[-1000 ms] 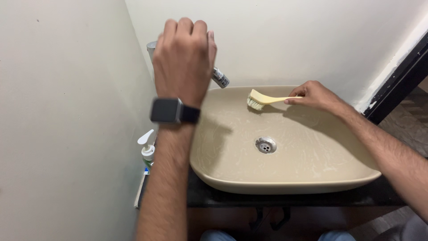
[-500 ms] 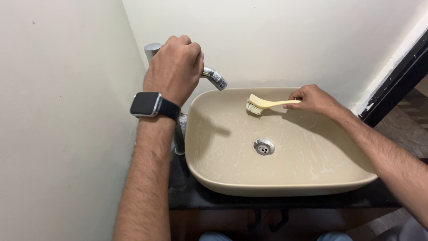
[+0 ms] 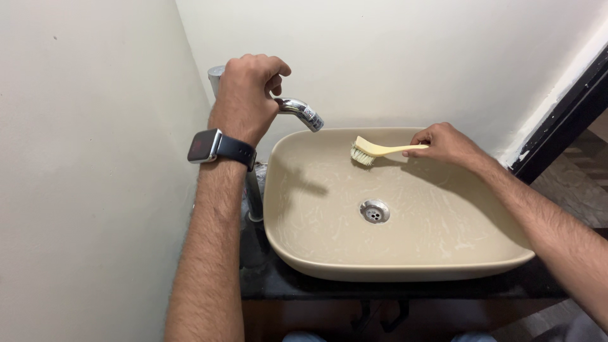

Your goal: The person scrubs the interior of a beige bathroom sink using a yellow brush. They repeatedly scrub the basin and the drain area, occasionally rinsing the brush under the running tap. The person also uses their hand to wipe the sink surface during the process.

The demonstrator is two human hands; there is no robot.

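Now our left hand is wrapped over the top of the chrome tap, fingers curled shut around it, its spout reaching out above the beige basin. Our right hand pinches the handle end of a pale yellow brush, fingers closed on it, with the bristles resting against the basin's far inner wall, well above the drain. A dark desk carries the basin.

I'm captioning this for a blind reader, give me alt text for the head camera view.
The left hand grips a chrome tap over a beige basin, while the right hand holds a yellow brush against its soapy back wall. A smartwatch is on the left wrist.
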